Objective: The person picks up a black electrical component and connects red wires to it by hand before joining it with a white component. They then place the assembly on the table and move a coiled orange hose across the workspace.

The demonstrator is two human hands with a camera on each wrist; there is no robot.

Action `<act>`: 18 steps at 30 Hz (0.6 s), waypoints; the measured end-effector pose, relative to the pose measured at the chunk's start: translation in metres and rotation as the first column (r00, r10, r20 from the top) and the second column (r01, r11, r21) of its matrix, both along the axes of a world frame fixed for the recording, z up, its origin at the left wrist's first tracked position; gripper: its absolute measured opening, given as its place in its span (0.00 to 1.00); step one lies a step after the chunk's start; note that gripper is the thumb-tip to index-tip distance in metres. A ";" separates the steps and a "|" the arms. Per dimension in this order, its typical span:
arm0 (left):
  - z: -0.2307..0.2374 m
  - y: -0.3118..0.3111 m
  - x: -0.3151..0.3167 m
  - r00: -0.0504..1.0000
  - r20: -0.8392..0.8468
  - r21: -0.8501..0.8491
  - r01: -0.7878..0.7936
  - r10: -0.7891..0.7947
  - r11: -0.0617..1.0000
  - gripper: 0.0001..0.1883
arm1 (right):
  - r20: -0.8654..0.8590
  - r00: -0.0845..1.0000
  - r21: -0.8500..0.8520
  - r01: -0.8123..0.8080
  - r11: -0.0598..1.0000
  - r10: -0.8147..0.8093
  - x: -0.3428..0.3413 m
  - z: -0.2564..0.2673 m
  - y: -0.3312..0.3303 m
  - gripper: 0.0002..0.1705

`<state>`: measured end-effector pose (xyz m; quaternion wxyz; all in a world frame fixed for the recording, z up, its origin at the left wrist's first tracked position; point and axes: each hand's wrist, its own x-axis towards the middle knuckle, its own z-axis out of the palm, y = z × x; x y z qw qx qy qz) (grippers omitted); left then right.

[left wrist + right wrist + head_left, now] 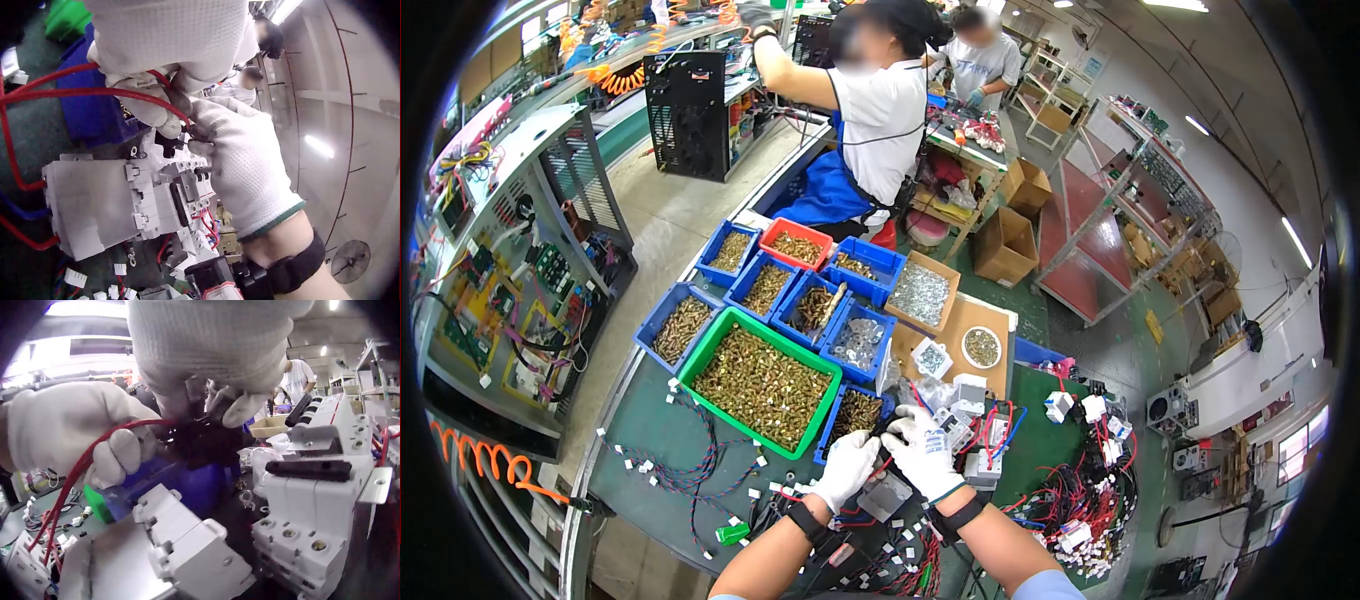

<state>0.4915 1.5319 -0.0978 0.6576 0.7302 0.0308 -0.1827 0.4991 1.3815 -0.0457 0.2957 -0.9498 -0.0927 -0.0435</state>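
Both white-gloved hands meet above the bench. My left hand (848,470) (175,37) (75,428) curls its fingers round red wires (106,92) (84,459). At the wires' ends, the fingers of my right hand (923,453) (247,159) (212,347) pinch a small black part (164,144) (200,444); the gloves cover much of it. Just below the hands lies a white block with a flat grey face (884,496) (94,203) (122,562), wires running from its side in the left wrist view. Beside it are white breaker-like modules (190,190) (306,512).
A green bin of brass-coloured screws (762,380) and several blue bins (680,330) stand beyond the hands. A cardboard tray (923,290) holds metal pieces. Wire bundles with white connectors (1090,500) lie at right, more (690,470) at left. Two people are across the bench.
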 end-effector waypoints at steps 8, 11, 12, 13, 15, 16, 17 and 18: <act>0.017 0.003 -0.001 0.981 -0.194 -0.294 -0.044 -0.015 0.955 0.11 | -0.041 0.969 -0.197 -0.248 0.949 0.245 0.006 0.012 -0.010 0.11; 0.016 0.002 0.000 0.983 -0.180 -0.245 -0.019 -0.026 0.969 0.09 | 0.011 0.943 -0.160 -0.326 0.932 0.332 0.009 0.016 -0.018 0.11; 0.017 0.002 0.000 0.979 -0.203 -0.275 -0.026 -0.032 0.961 0.09 | 0.012 0.943 -0.159 -0.325 0.932 0.331 0.009 0.015 -0.018 0.11; 0.017 0.003 0.000 0.973 -0.227 -0.304 -0.034 -0.038 0.952 0.09 | -0.002 0.954 -0.134 -0.297 0.945 0.299 0.009 0.013 -0.018 0.11; 0.014 0.003 0.000 0.970 -0.238 -0.325 -0.041 -0.040 0.945 0.09 | -0.017 0.963 -0.107 -0.268 0.958 0.267 0.008 0.013 -0.017 0.11; 0.013 0.003 0.000 0.968 -0.249 -0.348 -0.049 -0.042 0.936 0.08 | -0.042 0.963 -0.116 -0.270 0.956 0.266 0.008 0.016 -0.016 0.11; 0.013 0.003 0.000 0.967 -0.250 -0.346 -0.050 -0.041 0.937 0.08 | -0.066 0.962 -0.124 -0.272 0.954 0.266 0.007 0.017 -0.016 0.12; 0.012 0.002 0.000 0.969 -0.245 -0.341 -0.054 -0.033 0.939 0.08 | -0.067 0.962 -0.122 -0.273 0.954 0.266 0.007 0.015 -0.014 0.12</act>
